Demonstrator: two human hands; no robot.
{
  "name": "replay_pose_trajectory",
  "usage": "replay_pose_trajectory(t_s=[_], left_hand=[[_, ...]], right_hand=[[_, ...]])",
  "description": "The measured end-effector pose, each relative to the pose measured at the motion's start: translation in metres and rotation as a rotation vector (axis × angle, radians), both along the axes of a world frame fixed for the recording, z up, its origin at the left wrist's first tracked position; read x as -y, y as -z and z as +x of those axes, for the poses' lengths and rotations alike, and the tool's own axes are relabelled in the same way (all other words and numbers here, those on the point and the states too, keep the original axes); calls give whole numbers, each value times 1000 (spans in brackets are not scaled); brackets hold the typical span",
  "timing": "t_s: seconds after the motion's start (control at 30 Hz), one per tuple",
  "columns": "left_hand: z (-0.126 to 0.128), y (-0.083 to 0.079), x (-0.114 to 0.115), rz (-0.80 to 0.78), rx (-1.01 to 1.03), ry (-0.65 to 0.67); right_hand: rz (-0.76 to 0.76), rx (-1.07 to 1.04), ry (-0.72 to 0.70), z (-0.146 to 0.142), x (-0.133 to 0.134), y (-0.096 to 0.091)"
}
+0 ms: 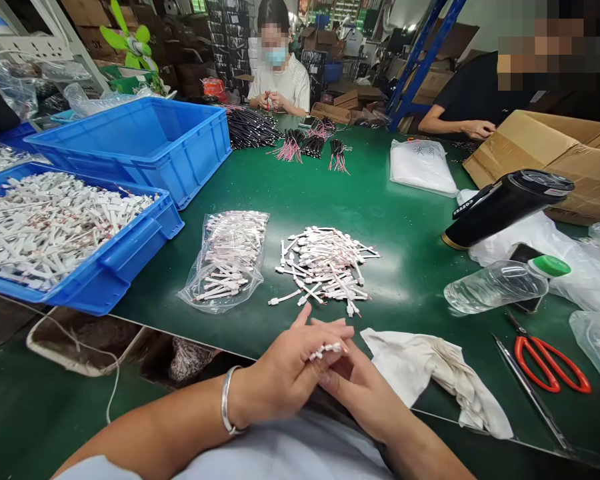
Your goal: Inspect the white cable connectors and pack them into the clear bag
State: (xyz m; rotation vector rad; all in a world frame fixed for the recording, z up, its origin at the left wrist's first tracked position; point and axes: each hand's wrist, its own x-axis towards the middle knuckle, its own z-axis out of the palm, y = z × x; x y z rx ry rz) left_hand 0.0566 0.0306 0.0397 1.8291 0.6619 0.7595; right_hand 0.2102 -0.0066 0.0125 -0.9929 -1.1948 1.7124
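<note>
My left hand (pixel 290 367), with a silver bangle at its wrist, is closed around a small bunch of short white connector cables (pixel 325 351). Only the ends of the bunch poke out between the fingers. My right hand (pixel 363 387) is pressed against the left, its thumb and fingers curled about the same bunch; part of its grip is hidden. Just beyond the hands lies a loose pile of white connector cables (pixel 327 263) on the green table (pixel 380 200). Left of the pile is a clear plastic bag (pixel 225 260) filled with similar cables.
Two blue bins stand left; the nearer bin (pixel 125 260) is full of white cables. On the right are a white cloth (pixel 430 367), red-handled scissors (pixel 545 363), tweezers (pixel 530 390), a water bottle (pixel 500 287) and a tilted black tumbler (pixel 505 207). Two co-workers sit across.
</note>
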Motion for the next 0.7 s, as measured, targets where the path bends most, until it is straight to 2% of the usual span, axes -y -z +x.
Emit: replay_pose_trajectory(t_s=[0.1,0.23,0.33,0.4,0.5,0.6,0.7], left_hand=[[-3,-8,-2,76,-69,90],[-4,-12,-5,131,-126,147],[-4,-12,-5,59,-111,156],[-4,-9,-3,-68,-76,155],[-3,-4,0,-380,-16,122],[-1,3,0,-712,33,90],[1,9,-3,-877,79,99]], right_hand=[[82,81,-110,-2,-4,-6],[254,277,-117,-1,-9,-7],[213,300,-126,-2,-7,0],[77,249,-151,-4,-3,7],[-133,164,-176,-8,0,12],[-203,99,-181,-12,0,9],[-305,7,-191,-14,-1,5]])
